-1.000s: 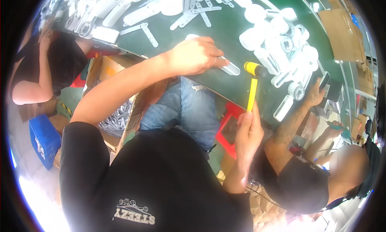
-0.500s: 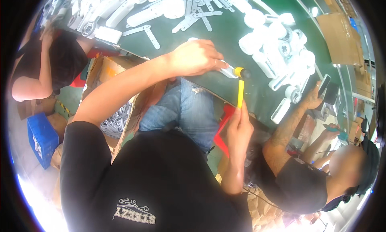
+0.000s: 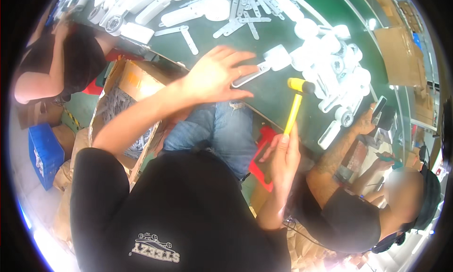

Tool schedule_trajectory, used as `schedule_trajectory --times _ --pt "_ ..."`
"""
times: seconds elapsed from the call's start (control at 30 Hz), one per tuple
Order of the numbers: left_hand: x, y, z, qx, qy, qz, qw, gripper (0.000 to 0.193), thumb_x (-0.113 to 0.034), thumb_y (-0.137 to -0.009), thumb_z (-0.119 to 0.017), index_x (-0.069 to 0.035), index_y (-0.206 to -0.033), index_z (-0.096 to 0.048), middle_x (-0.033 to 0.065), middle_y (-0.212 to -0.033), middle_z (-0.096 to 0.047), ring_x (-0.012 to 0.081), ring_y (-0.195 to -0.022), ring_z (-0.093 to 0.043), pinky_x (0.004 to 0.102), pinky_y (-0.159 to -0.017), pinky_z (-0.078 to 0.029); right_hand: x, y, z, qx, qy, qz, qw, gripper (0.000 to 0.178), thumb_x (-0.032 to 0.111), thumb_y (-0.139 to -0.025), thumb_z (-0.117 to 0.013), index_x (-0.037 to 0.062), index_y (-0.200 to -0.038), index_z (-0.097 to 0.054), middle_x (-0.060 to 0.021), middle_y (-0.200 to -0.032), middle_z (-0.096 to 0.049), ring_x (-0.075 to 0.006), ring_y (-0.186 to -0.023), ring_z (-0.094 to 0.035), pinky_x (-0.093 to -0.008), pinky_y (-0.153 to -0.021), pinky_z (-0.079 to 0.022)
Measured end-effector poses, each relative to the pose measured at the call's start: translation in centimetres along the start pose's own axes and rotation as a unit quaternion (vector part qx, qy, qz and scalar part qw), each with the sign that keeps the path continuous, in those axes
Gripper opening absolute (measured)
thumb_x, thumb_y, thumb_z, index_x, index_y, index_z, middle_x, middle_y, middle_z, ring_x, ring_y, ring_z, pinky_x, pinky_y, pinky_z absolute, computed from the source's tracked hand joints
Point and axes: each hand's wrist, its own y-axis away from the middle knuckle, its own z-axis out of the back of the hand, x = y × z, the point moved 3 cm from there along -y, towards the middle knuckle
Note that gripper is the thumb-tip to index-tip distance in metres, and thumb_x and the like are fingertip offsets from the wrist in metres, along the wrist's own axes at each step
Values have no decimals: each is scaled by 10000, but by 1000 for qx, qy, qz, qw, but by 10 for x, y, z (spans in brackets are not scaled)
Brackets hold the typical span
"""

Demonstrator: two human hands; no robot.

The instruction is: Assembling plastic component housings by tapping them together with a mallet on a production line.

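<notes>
My left hand [image 3: 218, 77] hovers over the near part of the green table with its fingers spread apart. Right beside its fingertips lies a white plastic part [image 3: 275, 58] with a broad end and a narrow slotted handle. The fingers appear not to close on it; whether one touches it I cannot tell. In my right hand [image 3: 284, 156] is a small hammer [image 3: 295, 104] with a yellow handle. Its yellow head with a dark striking face points up, apart from the white part, over the table's edge.
Thin grey strips [image 3: 245, 19] and white round-ended housings [image 3: 337, 64] are heaped on the green table [image 3: 214, 52]. A cardboard box [image 3: 141, 85] of grey pieces stands left of my legs. A co-worker's hand [image 3: 365, 118] holds a phone at right; another person [image 3: 52, 59] sits left.
My left hand has opened from its grip on the white part, which now lies farther up the table. The hammer has moved right, away from the part's end.
</notes>
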Motion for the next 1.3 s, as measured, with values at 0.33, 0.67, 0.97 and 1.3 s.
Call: schedule_trajectory --times 0.33,0.67,0.97,1.3 --pt "28 24 -13 -75 17 -18 997 301 -114 -896 -787 -62 -1190 -752 82 -1044 -752 288 -866 -708 400 -782 -589 44 -6 -22 -32 107 87 990 486 142 -1118 -488 -61 -1558 -443 -145 -932 -663 -181 -746 -622 -316 -710 -525" --pt "32 35 -29 -92 151 162 971 488 -157 -862 -840 -108 -1323 -687 59 -1112 -762 318 -1050 -683 416 -957 -568 26 -36 -58 46 280 165 945 500 183 -1117 -458 -49 -1560 -427 -321 -1221 -689 -437 -1030 -729 -444 -852 -577" --pt "38 41 -18 -121 106 101 982 310 -201 -886 -824 -137 -1176 -735 35 -1077 -747 233 -1017 -687 419 -900 -420 23 -27 -45 0 269 131 954 407 155 -1099 -522 10 -1477 -559 -124 -724 -591 -156 -624 -576 -326 -586 -492" --pt "97 147 168 -361 -96 424 825 325 -178 -897 -830 -144 -1217 -789 97 -1029 -769 147 -759 -708 298 -704 -585 -28 -79 -27 -52 -183 35 981 457 207 -1154 -417 129 -1605 -431 1 -792 -485 -47 -462 -387 -230 -376 -313"
